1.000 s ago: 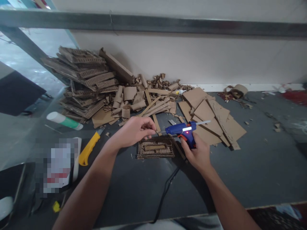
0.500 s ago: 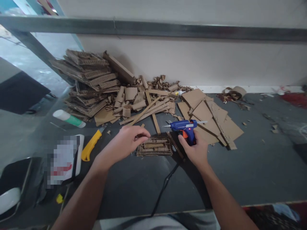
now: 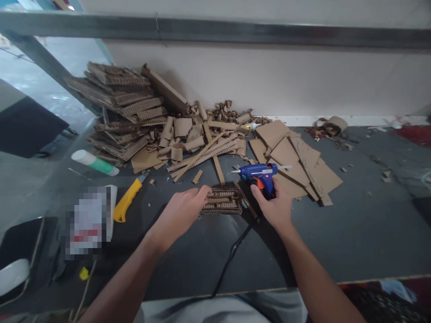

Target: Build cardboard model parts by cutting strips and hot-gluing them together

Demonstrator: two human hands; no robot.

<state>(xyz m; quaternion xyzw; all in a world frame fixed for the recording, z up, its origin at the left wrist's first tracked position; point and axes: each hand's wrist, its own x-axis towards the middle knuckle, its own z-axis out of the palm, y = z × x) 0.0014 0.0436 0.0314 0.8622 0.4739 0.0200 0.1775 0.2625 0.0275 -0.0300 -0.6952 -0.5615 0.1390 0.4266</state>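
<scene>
Looks like gluing, gripping glue gun (image 3: 257, 170) in curled right hand (image 3: 278, 204), touching cardboard piece (image 3: 224, 206) with nearly closed left hand (image 3: 186, 206), can't tell if pinching; needs steadying next.

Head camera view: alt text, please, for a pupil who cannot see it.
The right hand holds a blue glue gun while the left hand touches a corrugated cardboard piece on a dark table. Cardboard scraps lie behind.

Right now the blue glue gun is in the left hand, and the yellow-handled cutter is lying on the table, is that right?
Not quite, the hand is wrong: the head view shows the blue glue gun in the right hand. The yellow-handled cutter does lie on the table.
</scene>
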